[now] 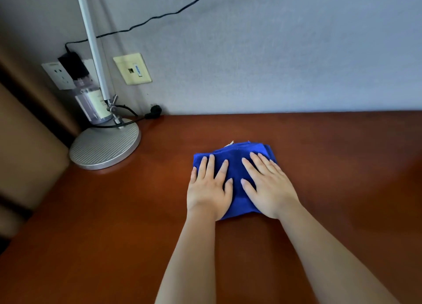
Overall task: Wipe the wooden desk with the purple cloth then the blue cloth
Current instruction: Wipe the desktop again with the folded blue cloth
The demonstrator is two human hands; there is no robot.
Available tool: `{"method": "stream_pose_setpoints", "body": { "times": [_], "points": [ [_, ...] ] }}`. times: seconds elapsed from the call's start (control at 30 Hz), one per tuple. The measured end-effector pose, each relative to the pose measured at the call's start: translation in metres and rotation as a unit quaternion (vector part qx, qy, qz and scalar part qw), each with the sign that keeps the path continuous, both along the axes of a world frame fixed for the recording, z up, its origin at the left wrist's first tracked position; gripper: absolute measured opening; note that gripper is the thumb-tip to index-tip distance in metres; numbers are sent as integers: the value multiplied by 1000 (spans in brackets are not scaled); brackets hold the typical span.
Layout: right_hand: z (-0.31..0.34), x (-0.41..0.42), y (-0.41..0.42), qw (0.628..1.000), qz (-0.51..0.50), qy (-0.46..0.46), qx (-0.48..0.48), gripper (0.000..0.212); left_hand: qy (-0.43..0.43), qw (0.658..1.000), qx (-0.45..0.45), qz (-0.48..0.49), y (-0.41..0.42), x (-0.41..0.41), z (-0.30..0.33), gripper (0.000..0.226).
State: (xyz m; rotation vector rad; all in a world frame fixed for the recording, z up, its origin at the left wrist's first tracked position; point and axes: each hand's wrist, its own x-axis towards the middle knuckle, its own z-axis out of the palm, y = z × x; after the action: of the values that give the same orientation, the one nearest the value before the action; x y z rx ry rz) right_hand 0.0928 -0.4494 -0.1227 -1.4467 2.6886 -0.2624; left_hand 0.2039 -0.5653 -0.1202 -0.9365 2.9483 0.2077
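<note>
A folded blue cloth point(236, 162) lies on the reddish-brown wooden desk point(319, 155), a little right of centre. My left hand point(209, 187) presses flat on the cloth's left half with straight, spread fingers. Beside it, my right hand point(267, 185) presses flat on the right half, fingers also straight. Both palms cover the cloth's near part. No purple cloth is in view.
A silver desk lamp with a round ribbed base point(105, 143) stands at the desk's back left, a clear bottle point(91, 102) behind its pole. Wall sockets point(58, 75) and a black cable point(146, 116) run along the grey wall. A tan padded panel point(27, 148) borders the desk's left edge.
</note>
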Motion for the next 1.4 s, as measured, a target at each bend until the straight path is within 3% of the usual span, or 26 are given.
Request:
{"method": "stream_pose_setpoints", "body": {
  "times": [0.43,1.1,1.33,1.4],
  "points": [
    [4,-19,-7,1000,-6,-15,20,59,-3,1000,5,8,-6,-20,1,56],
    [18,116,135,990,-113,-38,80,63,-14,995,8,-96,126,86,0,55],
    [12,99,130,979,-184,-92,-1,53,-7,993,13,-115,129,73,-5,53],
    [5,91,128,979,-195,-65,8,57,2,992,14,-126,126,60,-6,70]
  ]
}}
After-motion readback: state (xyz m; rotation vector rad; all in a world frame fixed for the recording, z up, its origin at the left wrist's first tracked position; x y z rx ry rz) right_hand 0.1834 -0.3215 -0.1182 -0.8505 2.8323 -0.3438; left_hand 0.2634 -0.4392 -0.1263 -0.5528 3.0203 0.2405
